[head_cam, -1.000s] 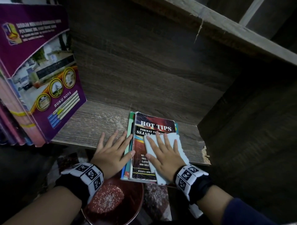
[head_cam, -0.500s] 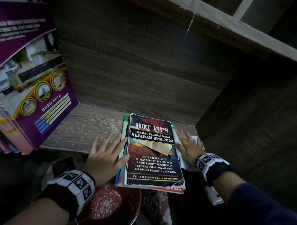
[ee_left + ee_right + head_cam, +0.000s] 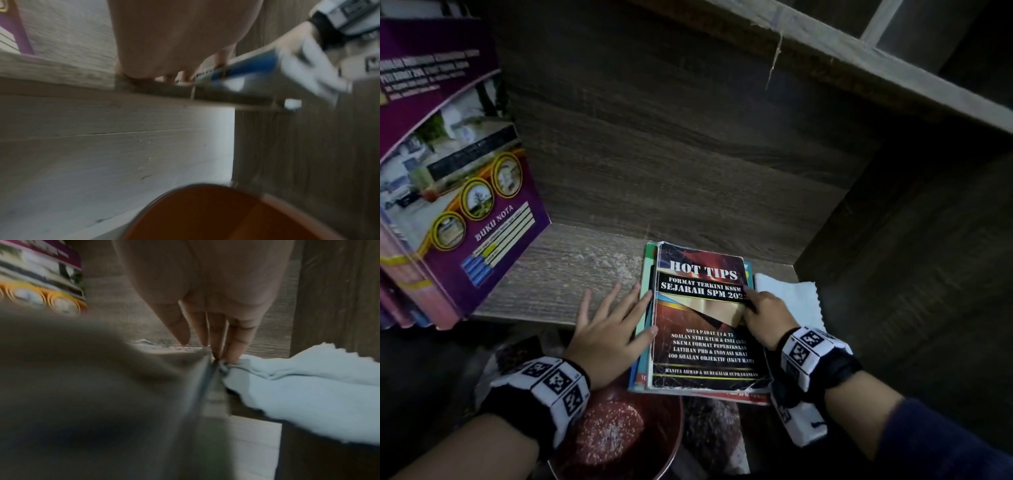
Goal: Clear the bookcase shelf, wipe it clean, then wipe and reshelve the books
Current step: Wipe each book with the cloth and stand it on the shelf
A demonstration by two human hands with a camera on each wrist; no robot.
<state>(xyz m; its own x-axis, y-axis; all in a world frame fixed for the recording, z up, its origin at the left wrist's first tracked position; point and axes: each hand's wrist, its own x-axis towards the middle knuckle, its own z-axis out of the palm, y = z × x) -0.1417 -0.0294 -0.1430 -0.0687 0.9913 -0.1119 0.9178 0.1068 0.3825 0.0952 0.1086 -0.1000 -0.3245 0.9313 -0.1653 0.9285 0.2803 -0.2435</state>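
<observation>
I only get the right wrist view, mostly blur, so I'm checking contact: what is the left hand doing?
Observer: The left hand lies flat, fingers spread, against the left edge of a stack of books on the wooden shelf.
Operator: Which book is on top?
Observer: A dark red HOT TIPS paperback.
Operator: Anything below?
Observer: A reddish-brown round bowl, under the stack's overhanging end.

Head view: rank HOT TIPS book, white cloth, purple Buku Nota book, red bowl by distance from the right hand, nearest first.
1. HOT TIPS book: the right hand touches its right edge.
2. White cloth: on the shelf just right of the hand; contact unclear, so nearly tied with the book.
3. Red bowl: below the shelf, down-left.
4. Purple Buku Nota book: leaning at the far left.
</observation>
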